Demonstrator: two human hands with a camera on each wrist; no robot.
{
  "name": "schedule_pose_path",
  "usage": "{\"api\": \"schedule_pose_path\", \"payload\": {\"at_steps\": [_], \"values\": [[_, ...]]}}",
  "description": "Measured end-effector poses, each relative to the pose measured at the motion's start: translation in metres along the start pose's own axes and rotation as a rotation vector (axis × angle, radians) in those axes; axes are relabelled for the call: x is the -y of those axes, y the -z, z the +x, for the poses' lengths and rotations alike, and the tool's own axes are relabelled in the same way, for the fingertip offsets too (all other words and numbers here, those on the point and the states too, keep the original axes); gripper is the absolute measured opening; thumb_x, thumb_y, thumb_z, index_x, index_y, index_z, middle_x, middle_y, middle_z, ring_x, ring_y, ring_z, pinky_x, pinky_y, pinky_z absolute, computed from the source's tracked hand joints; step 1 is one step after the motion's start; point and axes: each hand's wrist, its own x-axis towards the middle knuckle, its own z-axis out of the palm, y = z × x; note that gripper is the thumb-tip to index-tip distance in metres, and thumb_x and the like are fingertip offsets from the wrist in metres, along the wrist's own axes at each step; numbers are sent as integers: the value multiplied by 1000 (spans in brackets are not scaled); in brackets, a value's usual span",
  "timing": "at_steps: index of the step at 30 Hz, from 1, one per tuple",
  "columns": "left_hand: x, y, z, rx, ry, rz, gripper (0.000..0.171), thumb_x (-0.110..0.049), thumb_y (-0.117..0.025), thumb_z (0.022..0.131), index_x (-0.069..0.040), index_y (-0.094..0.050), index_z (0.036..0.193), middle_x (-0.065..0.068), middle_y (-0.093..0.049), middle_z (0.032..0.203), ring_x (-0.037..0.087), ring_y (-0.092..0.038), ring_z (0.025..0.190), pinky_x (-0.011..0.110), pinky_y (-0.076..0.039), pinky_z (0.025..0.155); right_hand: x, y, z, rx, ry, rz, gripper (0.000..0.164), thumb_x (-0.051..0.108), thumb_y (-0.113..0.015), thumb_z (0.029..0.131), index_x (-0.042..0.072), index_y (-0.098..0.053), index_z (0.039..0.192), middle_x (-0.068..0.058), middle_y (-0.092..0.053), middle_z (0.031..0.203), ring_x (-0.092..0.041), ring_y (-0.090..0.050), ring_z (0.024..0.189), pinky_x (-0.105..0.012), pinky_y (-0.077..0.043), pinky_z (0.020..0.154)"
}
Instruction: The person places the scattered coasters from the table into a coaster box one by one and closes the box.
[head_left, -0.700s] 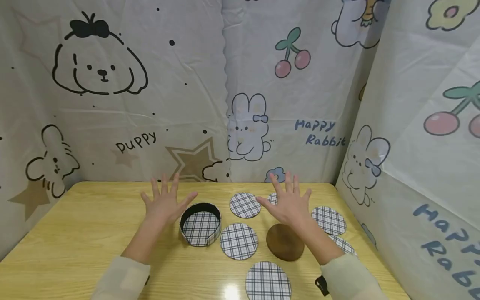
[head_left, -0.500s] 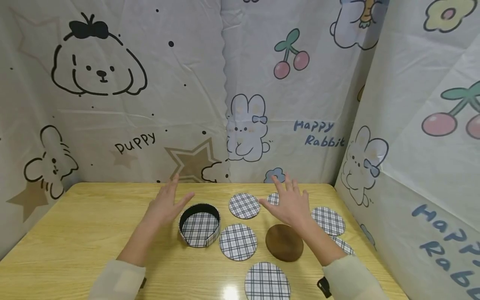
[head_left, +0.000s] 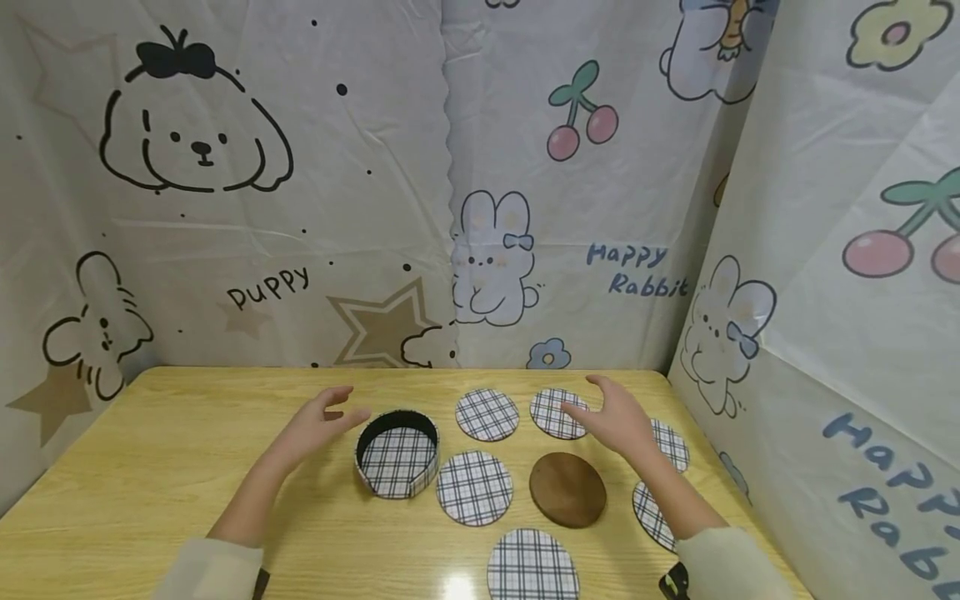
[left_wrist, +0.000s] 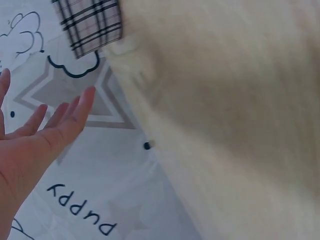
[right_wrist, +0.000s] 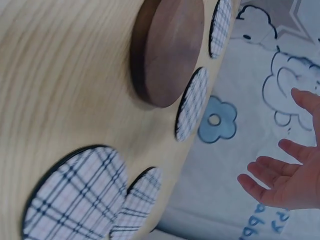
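Observation:
My left hand (head_left: 318, 425) hovers just left of a round plaid holder (head_left: 397, 485) with a black inner wall, its fingers loosely bent around nothing. A plaid disc shows inside that holder. My right hand (head_left: 618, 417) hangs over the right side of the table, also holding nothing, fingers relaxed. Nearest to it are a plaid round coaster (head_left: 553, 412) at the back and a brown wooden disc (head_left: 567, 490). In the left wrist view the left hand (left_wrist: 45, 145) appears with the holder's plaid wall (left_wrist: 92, 25) above; the right wrist view shows the right hand (right_wrist: 292, 175) apart from the coasters.
More plaid coasters lie flat: one at the back (head_left: 487, 414), one beside the holder (head_left: 475, 488), one near the front (head_left: 533, 567). Two at the right, including a coaster (head_left: 652, 512), are partly behind my right forearm. Printed cloth (head_left: 360, 208) walls the back and sides.
Both hands have gone from spread, raised fingers to lower, loosely bent ones. My right hand has shifted right, uncovering more of the back coaster; the objects stay in place.

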Motion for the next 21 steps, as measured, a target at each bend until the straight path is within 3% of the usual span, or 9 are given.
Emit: {"api": "schedule_pose_path", "payload": {"at_steps": [9,21], "values": [[14,-8,-6,48,79,-134,70,-33,-60,91,1,-29,143,33,-30,143,47,-48,119,44,-55,79,-50,0,-1,15,-115,88,74,48,-58,87,0,-37,140,-32,-42,136,-47,-44,120,-57,-42,91],[22,-19,-6,87,112,-242,58,-19,-60,92,4,-35,140,36,-38,135,40,-57,109,46,-55,79,-100,1,-6,34,-271,290,78,40,-59,89,-8,-26,141,-36,-30,140,-50,-35,124,-57,-38,96]]}}
